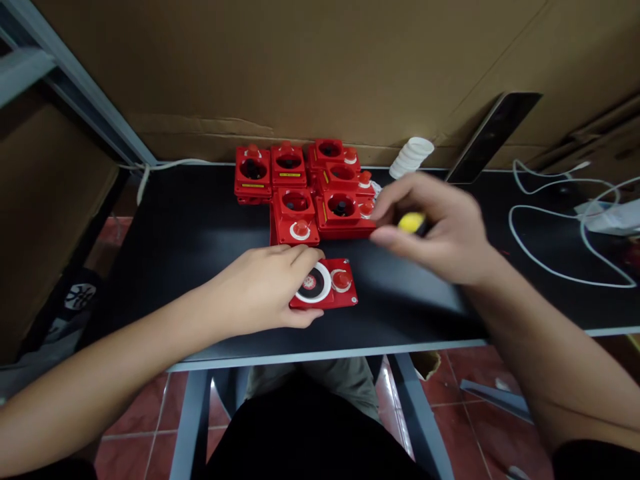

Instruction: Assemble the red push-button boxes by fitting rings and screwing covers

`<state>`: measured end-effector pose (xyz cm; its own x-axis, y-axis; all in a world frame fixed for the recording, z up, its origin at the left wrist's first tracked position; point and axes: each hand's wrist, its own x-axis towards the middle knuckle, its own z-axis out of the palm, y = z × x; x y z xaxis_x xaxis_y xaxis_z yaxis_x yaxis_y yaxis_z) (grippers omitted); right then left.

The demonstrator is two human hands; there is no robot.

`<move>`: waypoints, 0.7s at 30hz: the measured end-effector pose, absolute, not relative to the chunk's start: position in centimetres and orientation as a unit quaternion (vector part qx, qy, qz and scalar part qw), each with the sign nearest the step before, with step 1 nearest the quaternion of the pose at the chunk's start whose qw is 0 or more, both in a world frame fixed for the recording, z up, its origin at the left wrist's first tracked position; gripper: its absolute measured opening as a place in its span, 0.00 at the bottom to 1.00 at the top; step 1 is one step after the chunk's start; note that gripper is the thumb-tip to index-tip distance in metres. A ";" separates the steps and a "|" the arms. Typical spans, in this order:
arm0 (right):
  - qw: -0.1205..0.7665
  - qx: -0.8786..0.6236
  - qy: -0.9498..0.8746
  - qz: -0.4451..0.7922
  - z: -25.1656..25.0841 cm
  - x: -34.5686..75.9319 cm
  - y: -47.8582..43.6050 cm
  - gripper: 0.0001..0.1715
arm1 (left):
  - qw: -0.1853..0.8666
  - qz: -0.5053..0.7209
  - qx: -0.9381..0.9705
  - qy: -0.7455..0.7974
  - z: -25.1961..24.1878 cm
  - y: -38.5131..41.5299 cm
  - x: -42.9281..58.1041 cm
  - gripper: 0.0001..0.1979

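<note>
My left hand (275,287) is closed around the left end of a red alarm-type box (327,303) lying near the table's front edge. The box has a white ring (327,283) around a black disc (311,285), with a red dome lamp (341,280) to the right. Raised over the table, my right hand (440,223) is curled around a yellow-and-black object (413,223); motion blur hides its exact kind. Behind my left hand, several similar red boxes (295,237) stand grouped, their round openings showing dark insides.
A leaning stack of white rings (411,158) stands by the cardboard wall (325,67). Right of it, a dark flat panel (493,137) leans on the cardboard. A looped white cable (565,215) lies on the black tabletop (200,207). A metal frame post (90,80) rises at left.
</note>
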<state>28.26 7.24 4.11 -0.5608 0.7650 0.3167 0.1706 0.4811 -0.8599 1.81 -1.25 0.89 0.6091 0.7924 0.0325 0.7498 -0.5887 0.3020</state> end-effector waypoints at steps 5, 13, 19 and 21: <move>0.267 -0.275 -0.904 0.188 -0.2 30.0 6.6 0.06 | 0.118 0.078 0.895 0.422 0.9 -1.3 1.8 0.32; 0.180 -0.274 -0.933 0.151 -1.2 29.2 6.2 0.08 | 0.128 0.084 0.887 0.436 0.9 -1.3 1.5 0.27; 0.205 -0.225 -0.948 0.093 -1.1 29.9 6.0 0.03 | 0.139 0.073 0.881 0.446 1.0 -1.3 1.5 0.30; 0.199 -0.213 -0.953 0.086 -1.1 30.0 6.1 0.02 | 0.140 0.069 0.881 0.448 1.0 -1.2 1.5 0.31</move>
